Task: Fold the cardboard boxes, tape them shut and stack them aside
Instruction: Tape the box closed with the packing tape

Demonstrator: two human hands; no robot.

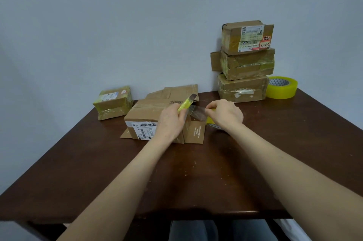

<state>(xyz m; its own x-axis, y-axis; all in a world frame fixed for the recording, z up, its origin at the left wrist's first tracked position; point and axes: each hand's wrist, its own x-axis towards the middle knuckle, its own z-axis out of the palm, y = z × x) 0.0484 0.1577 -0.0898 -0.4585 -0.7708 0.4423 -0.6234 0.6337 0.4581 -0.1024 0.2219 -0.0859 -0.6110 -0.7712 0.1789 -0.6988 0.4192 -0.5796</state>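
A brown cardboard box [146, 115] with shipping labels lies in the middle of the dark table, its far flap standing up. My left hand [170, 121] rests on the box's right end and grips a yellow utility knife [186, 103] with its blade out. My right hand [225, 113] holds a roll of yellowish tape [211, 122], mostly hidden under the hand. A clear strip of tape [197, 112] stretches from the roll to the box, and the knife blade meets it.
Three taped boxes are stacked at the back right [246, 62] against the wall. A second tape roll [281, 87] sits beside the stack. A small taped box [113, 102] lies at the back left. The table's front edge [176, 215] is close to me.
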